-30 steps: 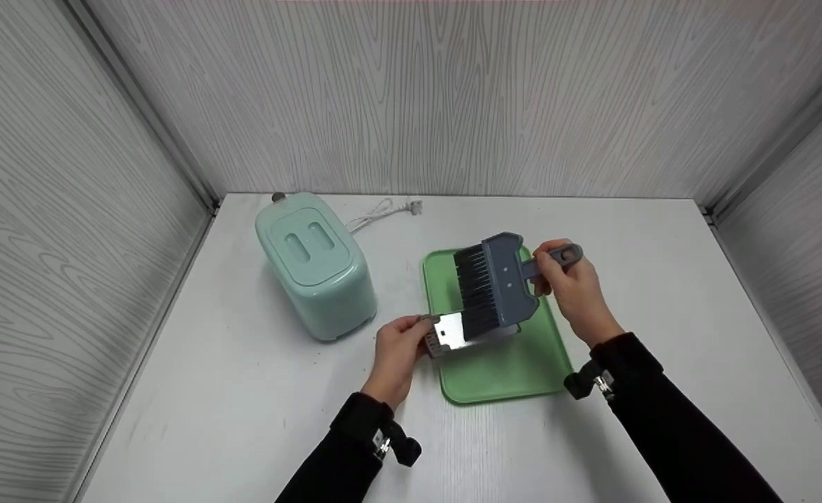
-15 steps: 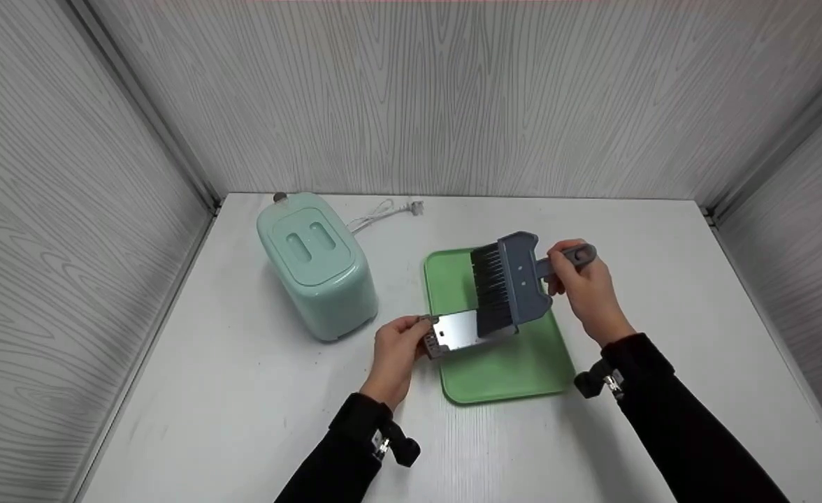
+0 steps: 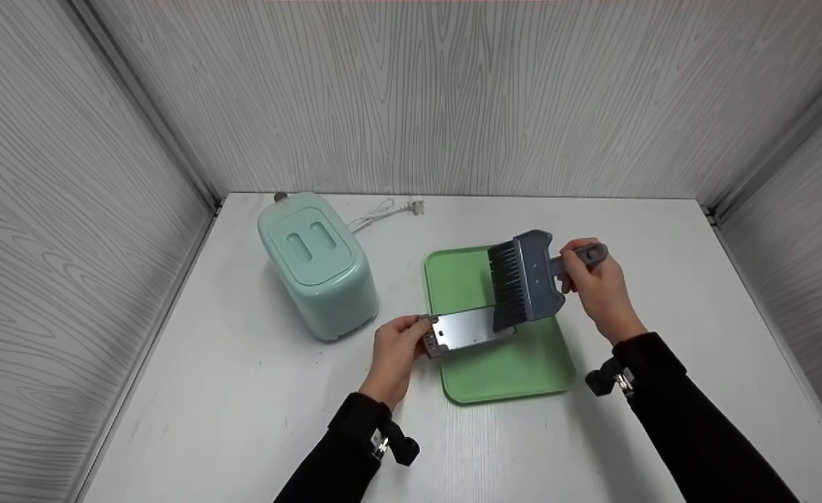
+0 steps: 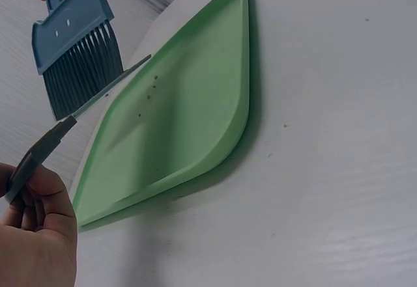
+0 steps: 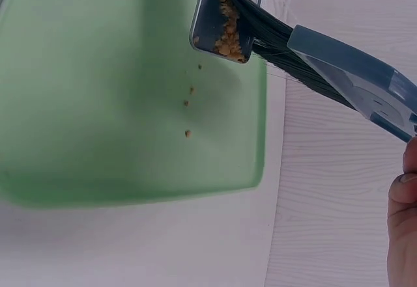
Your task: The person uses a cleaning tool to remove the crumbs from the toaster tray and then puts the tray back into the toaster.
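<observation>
My left hand [image 3: 392,355] holds the metal crumb tray [image 3: 463,329] by its grey-brown end, tilted above the green tray [image 3: 505,381]. A blue-grey dustpan brush [image 3: 540,279] is in my right hand [image 3: 601,297], fingers and thumb pinching its short handle. The black bristles [image 3: 509,297] touch the crumb tray's far end. In the right wrist view, yellow-brown crumbs [image 5: 229,36] are gathered at that end beside the bristle tips. A few loose crumbs [image 5: 187,133] lie on the green tray below.
A mint-green toaster [image 3: 316,279] with its slots covered by a lid stands to the left on the white table [image 3: 229,391]. Its white cord and plug [image 3: 416,207] lie behind it. Wood-patterned walls [image 3: 411,98] enclose the back and sides.
My right hand has drawn the brush to the right along the crumb tray, baring more of its metal surface. My left hand and the crumb tray have stayed almost still.
</observation>
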The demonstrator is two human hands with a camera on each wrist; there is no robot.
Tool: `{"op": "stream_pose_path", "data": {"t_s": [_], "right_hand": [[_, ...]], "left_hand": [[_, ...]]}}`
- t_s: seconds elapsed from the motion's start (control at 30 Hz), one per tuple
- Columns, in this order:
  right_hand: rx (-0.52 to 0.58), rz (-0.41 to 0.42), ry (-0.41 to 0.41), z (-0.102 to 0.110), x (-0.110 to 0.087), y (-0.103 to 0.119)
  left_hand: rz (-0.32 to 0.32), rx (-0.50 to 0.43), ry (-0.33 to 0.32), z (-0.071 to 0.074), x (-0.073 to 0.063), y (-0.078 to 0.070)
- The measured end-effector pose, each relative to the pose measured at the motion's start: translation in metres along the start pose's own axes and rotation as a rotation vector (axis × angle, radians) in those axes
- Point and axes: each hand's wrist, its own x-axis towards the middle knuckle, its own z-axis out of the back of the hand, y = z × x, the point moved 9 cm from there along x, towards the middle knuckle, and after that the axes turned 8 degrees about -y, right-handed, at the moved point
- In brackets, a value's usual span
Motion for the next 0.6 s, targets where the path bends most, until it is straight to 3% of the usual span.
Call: {"op": "stream_pose_path", "data": {"t_s": [0.6], "right_hand": [[-0.095,0.02,-0.036,0.02,0.003,-0.003]], "left_hand": [[-0.002,-0.011,-0.016,0.002,0.001,0.0]]}}
